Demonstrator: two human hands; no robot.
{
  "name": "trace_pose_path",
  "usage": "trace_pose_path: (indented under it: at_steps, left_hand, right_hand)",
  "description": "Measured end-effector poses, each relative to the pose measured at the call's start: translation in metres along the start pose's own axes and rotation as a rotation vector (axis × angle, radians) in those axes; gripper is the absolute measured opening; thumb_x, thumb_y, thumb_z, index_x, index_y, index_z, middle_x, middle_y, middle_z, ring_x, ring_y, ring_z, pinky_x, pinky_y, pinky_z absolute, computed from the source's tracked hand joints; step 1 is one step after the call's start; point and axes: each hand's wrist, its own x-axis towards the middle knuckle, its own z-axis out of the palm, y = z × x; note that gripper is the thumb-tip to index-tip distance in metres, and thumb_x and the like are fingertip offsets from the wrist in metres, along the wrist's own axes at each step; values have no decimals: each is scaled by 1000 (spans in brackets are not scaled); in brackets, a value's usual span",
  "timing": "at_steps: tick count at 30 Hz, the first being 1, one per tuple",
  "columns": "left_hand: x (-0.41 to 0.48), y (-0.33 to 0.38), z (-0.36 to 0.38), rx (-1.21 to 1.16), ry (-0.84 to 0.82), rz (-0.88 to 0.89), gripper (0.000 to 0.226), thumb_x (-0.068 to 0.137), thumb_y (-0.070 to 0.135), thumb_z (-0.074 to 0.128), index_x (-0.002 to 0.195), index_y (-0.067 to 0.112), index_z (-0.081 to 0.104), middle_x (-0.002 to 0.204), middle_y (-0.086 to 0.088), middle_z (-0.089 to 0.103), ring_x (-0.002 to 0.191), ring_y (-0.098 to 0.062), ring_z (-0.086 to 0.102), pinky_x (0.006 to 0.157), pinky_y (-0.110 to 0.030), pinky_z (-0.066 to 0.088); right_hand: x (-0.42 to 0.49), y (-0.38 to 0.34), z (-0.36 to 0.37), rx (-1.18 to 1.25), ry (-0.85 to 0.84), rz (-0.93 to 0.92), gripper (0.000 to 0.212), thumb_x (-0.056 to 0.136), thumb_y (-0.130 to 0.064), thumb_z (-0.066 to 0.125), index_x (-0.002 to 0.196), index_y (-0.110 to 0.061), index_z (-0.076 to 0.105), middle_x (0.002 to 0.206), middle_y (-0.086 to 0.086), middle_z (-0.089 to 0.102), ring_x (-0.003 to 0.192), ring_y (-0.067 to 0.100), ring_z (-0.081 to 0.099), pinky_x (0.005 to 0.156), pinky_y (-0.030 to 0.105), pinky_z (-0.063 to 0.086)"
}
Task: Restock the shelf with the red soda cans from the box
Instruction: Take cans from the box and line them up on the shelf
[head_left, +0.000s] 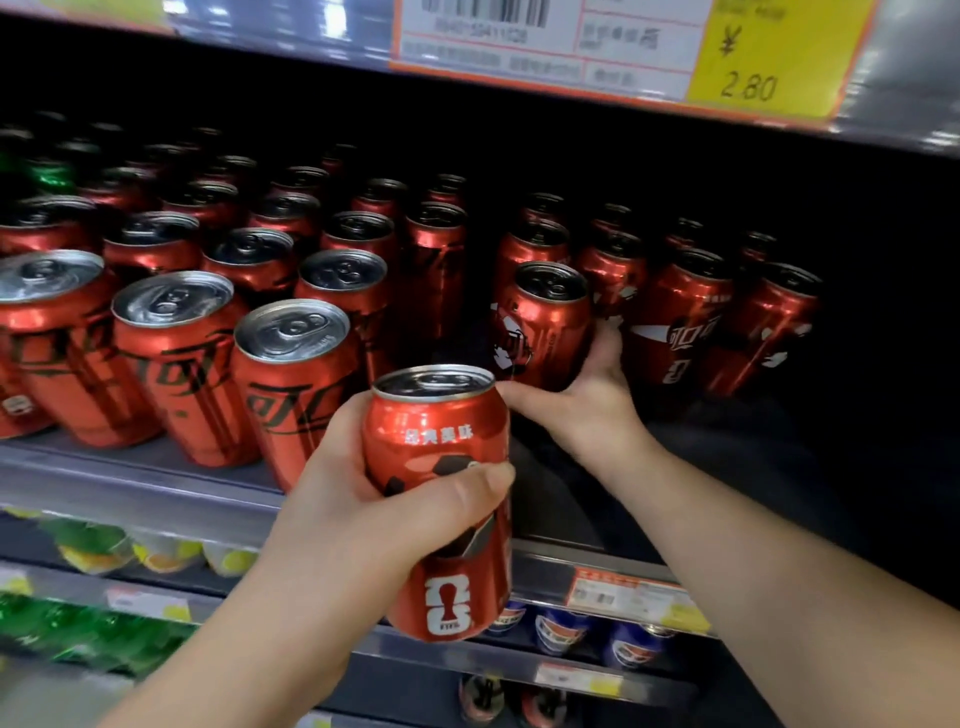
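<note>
- The left hand (374, 499) is wrapped around an upright red aluminium soda can (441, 499), holding it in front of the grey metal shelf (130, 483).
- Farther in, the right hand (587, 389) grips a second red can (545, 322) standing on the shelf.
- Rows of red cans (249, 270) fill the shelf behind.

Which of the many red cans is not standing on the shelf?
The red soda can gripped in the left hand, in front of the shelf edge; all others stand on it.
</note>
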Motion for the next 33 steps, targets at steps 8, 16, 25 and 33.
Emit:
trace_pose_path:
  at_steps: [8, 16, 25, 33]
  left_hand:
    - [4, -3, 0, -7, -4, -23, 58, 25, 45, 76, 81, 51, 62, 82, 12, 74, 72, -3, 70, 64, -27, 48]
    - [4, 0, -1, -6, -38, -8, 58, 26, 44, 76, 82, 50, 62, 84, 11, 74, 74, -4, 71, 65, -26, 49]
    - [6, 1, -4, 7, -28, 10, 50, 37, 35, 81, 78, 54, 61, 82, 16, 74, 71, 0, 70, 53, -14, 50]
    - [3, -4, -6, -1, -47, 14, 57, 28, 46, 75, 83, 53, 61, 85, 14, 74, 74, -1, 70, 61, -22, 50]
  right_hand:
    - [9, -7, -12, 75, -210, 74, 82, 73, -12, 76, 139, -27, 29, 122, -4, 53, 119, 15, 51, 98, 28, 41]
    - [8, -12, 6, 40, 45, 79, 89, 62, -25, 86, 133, -19, 32, 122, -1, 53, 111, 15, 53, 87, 25, 45]
    - [5, -12, 5, 0, 60, 61, 94, 61, -32, 86, 135, -15, 31, 118, -6, 47, 108, 8, 47, 88, 21, 40]
    - [1, -6, 4, 39, -42, 50, 87, 63, -36, 84, 135, -26, 38, 135, -1, 47, 121, 15, 47, 102, 35, 43]
